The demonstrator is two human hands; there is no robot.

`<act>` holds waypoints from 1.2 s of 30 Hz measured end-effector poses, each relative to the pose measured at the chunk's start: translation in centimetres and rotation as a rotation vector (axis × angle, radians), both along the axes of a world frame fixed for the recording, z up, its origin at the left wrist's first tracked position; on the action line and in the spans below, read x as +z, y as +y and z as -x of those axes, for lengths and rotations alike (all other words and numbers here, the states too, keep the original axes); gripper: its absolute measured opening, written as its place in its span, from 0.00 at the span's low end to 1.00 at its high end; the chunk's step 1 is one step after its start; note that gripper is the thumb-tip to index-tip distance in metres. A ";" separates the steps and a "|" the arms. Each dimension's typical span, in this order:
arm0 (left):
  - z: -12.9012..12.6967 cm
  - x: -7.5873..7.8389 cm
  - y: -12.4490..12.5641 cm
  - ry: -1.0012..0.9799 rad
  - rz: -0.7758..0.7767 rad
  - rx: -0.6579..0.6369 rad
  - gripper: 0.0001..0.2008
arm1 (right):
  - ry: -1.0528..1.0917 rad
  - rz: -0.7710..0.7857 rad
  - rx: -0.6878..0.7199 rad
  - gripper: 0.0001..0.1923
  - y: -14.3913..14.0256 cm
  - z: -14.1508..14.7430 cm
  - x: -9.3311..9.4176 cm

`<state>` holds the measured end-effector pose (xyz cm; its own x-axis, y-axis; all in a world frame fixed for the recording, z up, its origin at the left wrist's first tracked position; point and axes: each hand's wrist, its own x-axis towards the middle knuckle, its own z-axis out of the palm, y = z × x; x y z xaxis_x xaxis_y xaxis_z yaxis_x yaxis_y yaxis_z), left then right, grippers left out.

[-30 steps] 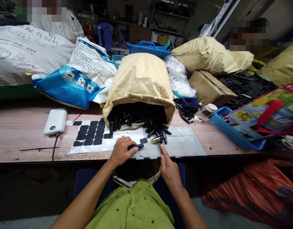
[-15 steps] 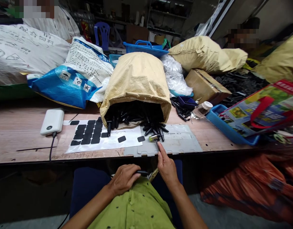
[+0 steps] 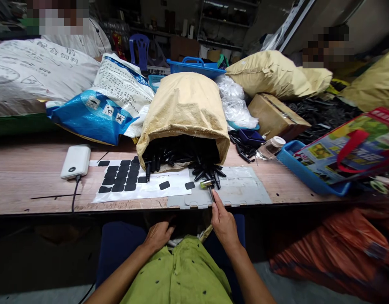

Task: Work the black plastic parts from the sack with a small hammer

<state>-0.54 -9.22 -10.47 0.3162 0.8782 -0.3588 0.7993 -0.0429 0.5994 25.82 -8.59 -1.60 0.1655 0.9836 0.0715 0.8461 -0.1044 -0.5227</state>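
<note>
My right hand point(image 3: 224, 223) is closed around the handle of a small hammer point(image 3: 208, 184), index finger stretched along it. The hammer's head, metallic with a yellow-green end, rests over the grey board point(image 3: 245, 190) near the table's front edge. My left hand point(image 3: 159, 235) is low over my lap, below the table edge, fingers curled; whatever is between them is lost in the dark. Black tube-like pieces point(image 3: 207, 172) spill from the mouth of a tan sack point(image 3: 184, 105) just beyond the hammer. Left of them lies a white sheet point(image 3: 146, 192) with black rounded-square stickers point(image 3: 118, 179).
A white power bank point(image 3: 75, 161) with a cable lies at left. Behind it slump blue-and-white sacks point(image 3: 96, 109). To the right are a clear jar point(image 3: 270, 147), a cardboard box point(image 3: 275, 116) and a blue tray point(image 3: 292, 158) holding a colourful bag. Two people are beyond the table.
My left hand has moved left and down; the black tube-like piece it held is no longer visible. My right hand keeps the hammer in nearly the same place. The view has shifted slightly.
</note>
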 end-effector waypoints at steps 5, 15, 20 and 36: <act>-0.8 6.8 -0.2 -0.271 -0.508 -0.170 0.11 | -0.006 0.032 -0.006 0.27 0.0 0.0 0.2; 4.3 13.0 12.9 0.118 -0.726 0.665 0.13 | -0.004 0.046 -0.020 0.27 0.0 0.2 0.3; 5.3 12.5 13.8 0.198 -0.465 0.677 0.17 | 0.006 0.047 -0.016 0.27 0.0 0.1 0.3; -0.5 12.2 9.3 -0.204 -0.525 -0.042 0.08 | 0.043 0.074 -0.030 0.28 0.0 0.2 0.5</act>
<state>-0.06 0.04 1.71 0.3720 0.9074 0.1953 0.6606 -0.4066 0.6311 25.58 -8.58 -1.07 0.1960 0.9806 -0.0084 0.8192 -0.1684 -0.5483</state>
